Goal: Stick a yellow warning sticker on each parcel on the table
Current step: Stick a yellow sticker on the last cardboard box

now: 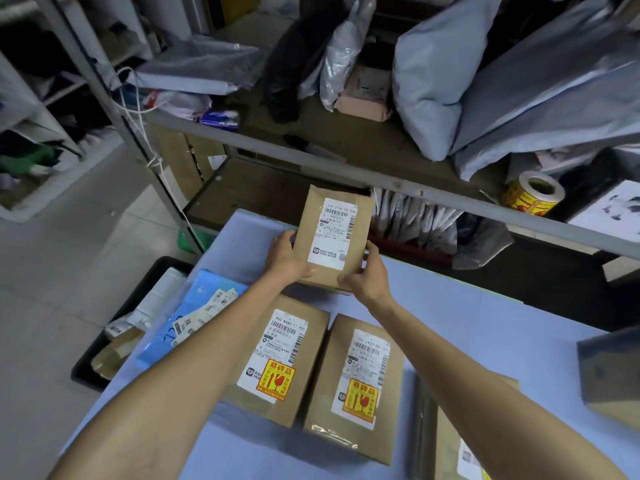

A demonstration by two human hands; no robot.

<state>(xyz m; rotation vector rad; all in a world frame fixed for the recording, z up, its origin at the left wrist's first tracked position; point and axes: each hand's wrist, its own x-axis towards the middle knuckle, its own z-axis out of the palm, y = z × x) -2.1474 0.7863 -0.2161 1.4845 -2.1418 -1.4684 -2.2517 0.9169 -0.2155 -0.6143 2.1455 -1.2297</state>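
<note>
Brown parcel, far centre of table.
Left hand and right hand grip its near corners, fingers curled round; near-left parcel and near-right parcel yellow-stickered.

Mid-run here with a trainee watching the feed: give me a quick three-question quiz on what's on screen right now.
1. True or false: the parcel held by the left hand and right hand already carries a yellow sticker.
2. Where is the sticker roll? A) on the blue table B) on the shelf, at the right C) in the black bin
3. How many of the two boxes lying side by side, the left box and the right box, are already stickered?
Key: 1 false; 2 B; 3 two.
</note>
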